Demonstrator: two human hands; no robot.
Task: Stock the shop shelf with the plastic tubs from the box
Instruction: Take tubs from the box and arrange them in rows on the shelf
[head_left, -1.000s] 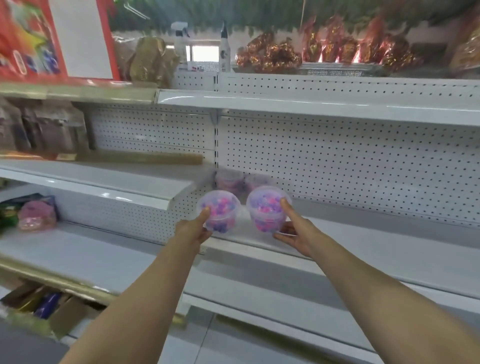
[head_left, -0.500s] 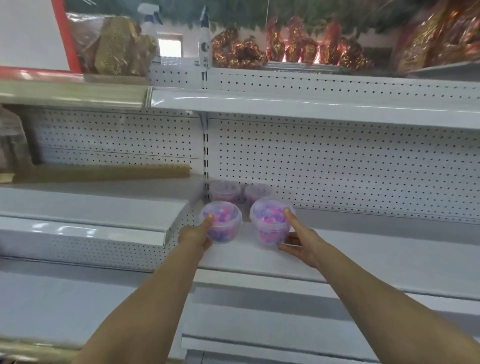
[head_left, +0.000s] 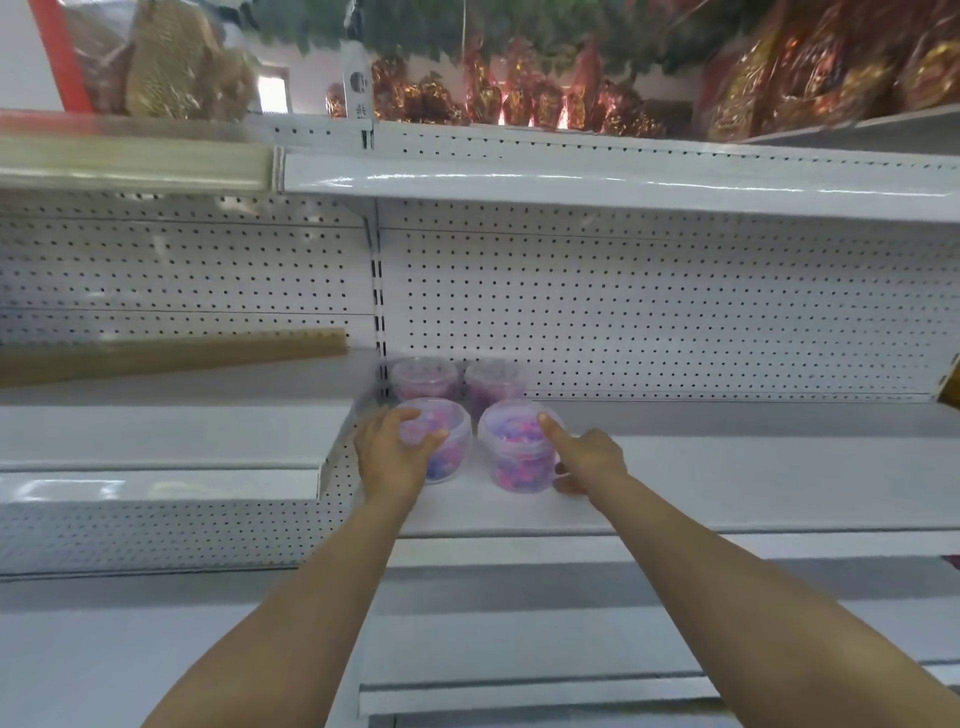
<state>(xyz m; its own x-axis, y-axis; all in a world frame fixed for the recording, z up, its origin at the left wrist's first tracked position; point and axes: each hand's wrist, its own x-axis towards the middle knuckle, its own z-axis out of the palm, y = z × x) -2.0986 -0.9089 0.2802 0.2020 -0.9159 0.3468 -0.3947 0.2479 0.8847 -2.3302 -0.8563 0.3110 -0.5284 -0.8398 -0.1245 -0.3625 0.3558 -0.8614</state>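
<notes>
Both forearms reach up from the bottom edge toward the white shop shelf (head_left: 727, 467). The left hand (head_left: 392, 457) is curled round the left front tub (head_left: 441, 441): its fingers (head_left: 410, 415) wrap over the lid's near rim and the thumb lies across the lid's front, so the tub is gripped from the left side. The right hand (head_left: 587, 460) holds the right front tub (head_left: 517, 452) with the index finger laid straight up over the lid edge and the thumb low against the tub's right wall; the remaining fingers are tucked behind the tub and how they lie cannot be told.

Both front tubs stand upright on the shelf, side by side with a narrow gap between them, set back from the shelf's front lip. They are clear plastic with frosted lids and hold a mix of pink, purple and blue pieces, too blurred to identify. To the right of the right hand the shelf board runs on bare toward the frame edge; to the left a perforated end panel (head_left: 340, 457) stands close beside the left hand.

Just behind stand two more tubs (head_left: 457, 376) of the same kind, apparently against the pegboard back wall (head_left: 675, 312). On the neighbouring left shelf lies a long brown cardboard strip (head_left: 171, 353). Farther up, the top shelf carries red-gold foil packages (head_left: 519, 98).
</notes>
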